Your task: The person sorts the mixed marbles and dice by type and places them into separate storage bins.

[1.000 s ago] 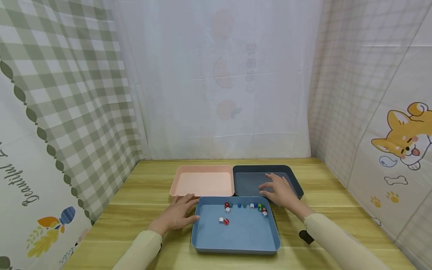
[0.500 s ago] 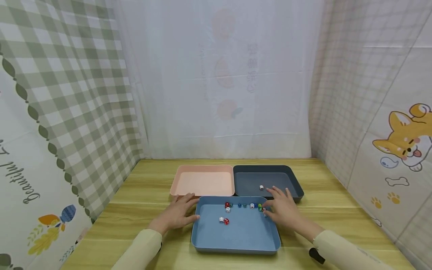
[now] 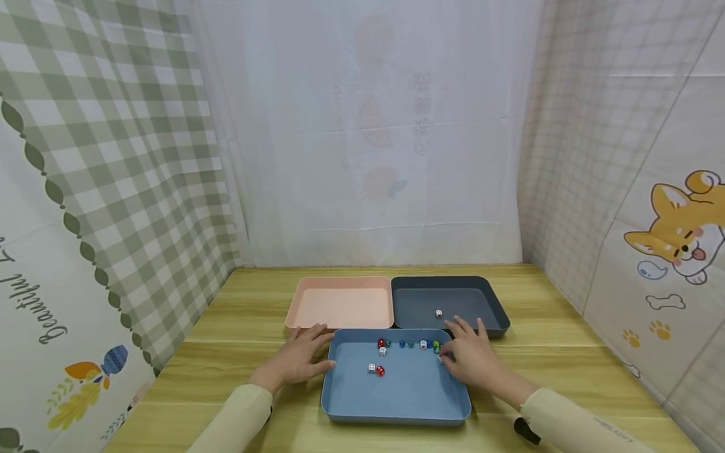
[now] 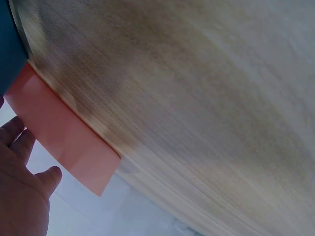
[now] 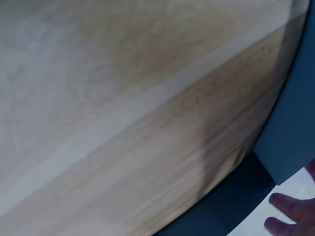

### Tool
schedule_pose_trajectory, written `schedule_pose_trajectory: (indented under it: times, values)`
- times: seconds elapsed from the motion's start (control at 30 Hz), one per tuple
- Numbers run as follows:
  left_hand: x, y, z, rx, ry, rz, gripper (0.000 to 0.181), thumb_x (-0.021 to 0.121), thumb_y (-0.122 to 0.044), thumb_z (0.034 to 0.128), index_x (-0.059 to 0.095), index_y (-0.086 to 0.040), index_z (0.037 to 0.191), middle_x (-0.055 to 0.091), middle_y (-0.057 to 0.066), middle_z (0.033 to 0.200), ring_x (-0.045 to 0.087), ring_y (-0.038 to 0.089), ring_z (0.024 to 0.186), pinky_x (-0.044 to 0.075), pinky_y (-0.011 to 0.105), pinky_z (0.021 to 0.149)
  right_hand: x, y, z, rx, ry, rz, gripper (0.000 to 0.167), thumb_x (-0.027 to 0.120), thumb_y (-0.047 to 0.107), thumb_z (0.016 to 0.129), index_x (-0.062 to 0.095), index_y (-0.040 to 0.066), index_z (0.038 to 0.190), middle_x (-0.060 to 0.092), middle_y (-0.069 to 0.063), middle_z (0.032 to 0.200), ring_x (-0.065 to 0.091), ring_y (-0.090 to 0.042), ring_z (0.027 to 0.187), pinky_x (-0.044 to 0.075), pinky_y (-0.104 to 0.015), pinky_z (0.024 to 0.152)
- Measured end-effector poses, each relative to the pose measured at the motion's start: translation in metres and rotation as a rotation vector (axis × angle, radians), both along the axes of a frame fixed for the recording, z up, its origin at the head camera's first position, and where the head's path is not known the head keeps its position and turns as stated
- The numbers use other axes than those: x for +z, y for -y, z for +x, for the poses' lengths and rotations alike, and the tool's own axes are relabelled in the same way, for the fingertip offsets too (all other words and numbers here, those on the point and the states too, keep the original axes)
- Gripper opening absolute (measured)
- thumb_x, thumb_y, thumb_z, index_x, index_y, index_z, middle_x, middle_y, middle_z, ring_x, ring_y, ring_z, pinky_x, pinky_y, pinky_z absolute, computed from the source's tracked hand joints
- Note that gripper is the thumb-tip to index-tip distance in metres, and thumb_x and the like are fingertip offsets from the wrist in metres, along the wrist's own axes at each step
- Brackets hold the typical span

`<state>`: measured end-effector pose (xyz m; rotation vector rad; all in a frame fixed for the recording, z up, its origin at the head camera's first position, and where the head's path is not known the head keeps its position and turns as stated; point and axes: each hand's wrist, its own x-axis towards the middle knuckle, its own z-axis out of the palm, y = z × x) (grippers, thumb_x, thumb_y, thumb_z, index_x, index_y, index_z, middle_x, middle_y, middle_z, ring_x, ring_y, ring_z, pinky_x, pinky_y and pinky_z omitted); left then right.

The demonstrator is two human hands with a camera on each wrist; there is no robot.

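Note:
A blue tray [image 3: 396,393] holds several small dice: a white die [image 3: 371,369] beside a red die [image 3: 381,371] near its middle, the others along its far side. At its far right corner my right hand [image 3: 476,358] pinches a white die between thumb and forefinger; the fingers mostly hide it. The other right fingers [image 5: 283,201] spread above. My left hand [image 3: 297,358] lies with straight fingers at the tray's left rim, the thumb touching it, and holds nothing. In the left wrist view the left hand [image 4: 22,182] shows loose fingers by a pink tray [image 4: 64,132].
Behind the blue tray stand a pink tray [image 3: 345,305] and a dark navy tray [image 3: 413,302], side by side. One white die [image 3: 438,313] lies in the navy tray. The wooden table [image 3: 249,314] runs back to a white curtain [image 3: 317,189], with cloth on both sides.
My right hand has moved from above the navy tray to the blue tray's far right corner, leaving a white die in the navy tray. Its fingers have since closed at the corner. The left hand stays.

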<state>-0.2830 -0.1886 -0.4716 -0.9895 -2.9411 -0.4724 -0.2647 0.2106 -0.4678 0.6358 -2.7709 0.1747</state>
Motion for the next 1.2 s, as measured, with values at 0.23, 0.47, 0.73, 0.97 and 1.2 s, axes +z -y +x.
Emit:
schedule_pose_trajectory:
  times: [0.23,0.47,0.73,0.97,1.2]
  values:
    - [-0.001,0.0,0.0,0.009,0.001,-0.01,0.071,0.054,-0.055,0.0974,0.046,-0.006,0.148,0.034,0.021,0.155,0.031,0.038,0.143,0.018,0.063,0.113,-0.003,0.002,-0.002,-0.003,-0.032,-0.017,0.009,0.083,0.029,0.078,0.077,0.023,0.077,0.057,-0.023,0.134,0.041,-0.047,0.134,0.015,-0.078,0.103]
    - [-0.001,0.0,0.0,0.013,0.002,-0.002,0.07,0.054,-0.054,0.0971,0.047,-0.006,0.147,0.035,0.02,0.155,0.031,0.038,0.144,0.017,0.062,0.113,-0.004,0.003,-0.005,-0.021,-0.003,0.008,0.016,0.088,0.033,0.072,0.073,0.027,0.069,0.059,-0.023,0.133,0.041,-0.047,0.134,0.016,-0.079,0.102]
    - [-0.001,0.0,0.0,0.015,0.013,0.0,0.069,0.055,-0.053,0.0976,0.046,-0.007,0.149,0.033,0.02,0.156,0.029,0.038,0.144,0.016,0.063,0.114,-0.006,0.004,-0.007,0.01,0.017,-0.016,0.012,0.089,0.027,0.072,0.077,0.027,0.076,0.059,-0.022,0.133,0.042,-0.047,0.133,0.018,-0.078,0.102]
    - [0.0,0.0,0.001,0.019,0.019,-0.003,0.07,0.055,-0.053,0.0973,0.044,-0.008,0.15,0.033,0.02,0.156,0.028,0.037,0.145,0.015,0.062,0.114,-0.003,0.005,-0.008,0.031,0.018,-0.044,0.011,0.087,0.026,0.073,0.077,0.026,0.077,0.059,-0.022,0.133,0.042,-0.046,0.133,0.017,-0.078,0.103]
    - [0.0,0.0,0.001,0.02,0.02,-0.001,0.069,0.056,-0.052,0.097,0.045,-0.007,0.149,0.034,0.02,0.156,0.029,0.037,0.145,0.016,0.063,0.114,0.008,0.005,-0.012,0.035,-0.003,-0.088,0.011,0.087,0.023,0.074,0.077,0.026,0.077,0.058,-0.022,0.134,0.042,-0.046,0.134,0.017,-0.077,0.104]
